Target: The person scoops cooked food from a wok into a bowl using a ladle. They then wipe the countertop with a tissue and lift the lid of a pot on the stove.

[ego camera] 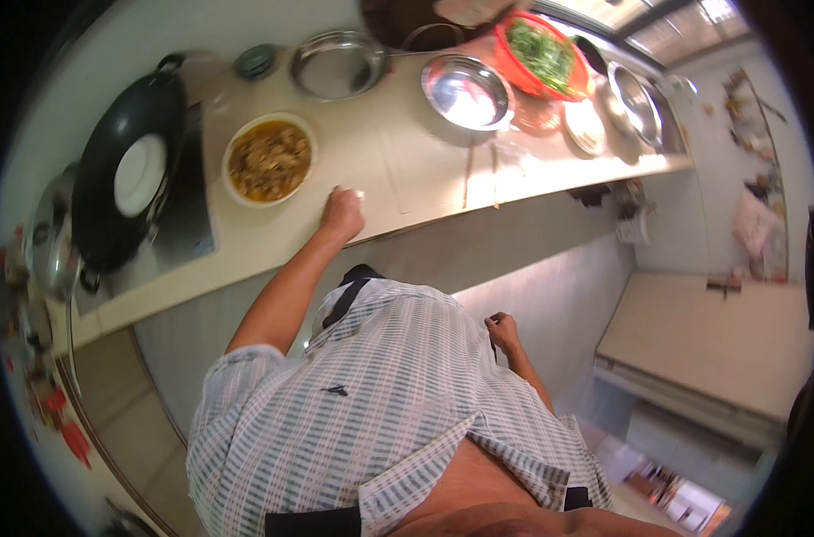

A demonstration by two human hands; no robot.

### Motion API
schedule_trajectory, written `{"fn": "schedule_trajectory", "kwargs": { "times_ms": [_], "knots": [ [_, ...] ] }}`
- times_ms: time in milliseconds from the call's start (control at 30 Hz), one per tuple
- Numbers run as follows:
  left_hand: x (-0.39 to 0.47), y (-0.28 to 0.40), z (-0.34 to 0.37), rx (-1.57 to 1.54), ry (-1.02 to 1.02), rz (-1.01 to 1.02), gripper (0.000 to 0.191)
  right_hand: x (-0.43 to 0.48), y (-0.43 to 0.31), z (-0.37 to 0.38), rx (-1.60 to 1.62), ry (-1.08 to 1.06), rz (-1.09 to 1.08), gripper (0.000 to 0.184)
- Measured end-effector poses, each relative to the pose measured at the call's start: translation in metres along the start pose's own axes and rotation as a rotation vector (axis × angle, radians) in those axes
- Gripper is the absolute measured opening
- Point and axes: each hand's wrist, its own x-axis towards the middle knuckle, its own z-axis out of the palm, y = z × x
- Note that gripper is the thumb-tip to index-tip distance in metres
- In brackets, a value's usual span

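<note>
My left hand [343,213] is curled into a fist at the front edge of the pale countertop [373,161], with a bit of something small and white showing at its fingers. Just beyond it to the left is a white bowl [227,168] of cooked meat pieces [271,160] in orange-brown broth. My right hand [503,332] hangs low beside the checked shirt [407,362], fingers bent; whether it holds anything is unclear. A pair of chopsticks [468,176] lies apart on the counter, under bright light near a steel basin [467,92].
On the left, a black wok [102,168] holding a white dish [140,176] sits on the hob. A steel pan [338,65], a red basket [507,60] of leafy greens [540,54], stacked pale dishes [585,127] and another steel bowl [634,104] line the counter's back.
</note>
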Motion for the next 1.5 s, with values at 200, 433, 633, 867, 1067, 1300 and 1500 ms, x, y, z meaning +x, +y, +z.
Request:
{"fn": "schedule_trajectory", "kwargs": {
  "times_ms": [200, 433, 633, 867, 1067, 1300, 1500],
  "knots": [
    [0.017, -0.007, -0.006, 0.055, -0.040, -0.033, 0.007, -0.030, 0.016, 0.000, 0.111, 0.007, 0.242, 0.031],
    [0.052, 0.022, -0.008, 0.005, 0.038, -0.028, 0.008, -0.056, 0.038, 0.014, 0.066, 0.061, 0.203, 0.031],
    [0.083, 0.027, 0.000, -0.053, 0.086, 0.081, 0.005, -0.065, 0.054, 0.025, 0.163, 0.114, 0.223, 0.028],
    [0.068, 0.036, -0.020, 0.151, -0.126, 0.147, 0.014, -0.092, 0.052, 0.040, 0.219, 0.192, 0.356, 0.032],
    [0.053, 0.026, -0.012, -0.011, -0.147, 0.087, 0.030, -0.113, 0.085, 0.085, 0.099, 0.263, 0.303, 0.029],
    [0.073, -0.007, -0.001, -0.160, -0.097, 0.100, 0.019, -0.119, 0.066, 0.079, 0.144, 0.227, 0.411, 0.026],
    [0.064, -0.001, -0.018, -0.078, -0.078, 0.050, 0.013, -0.120, 0.067, 0.091, 0.171, 0.323, 0.365, 0.027]
  ]
}}
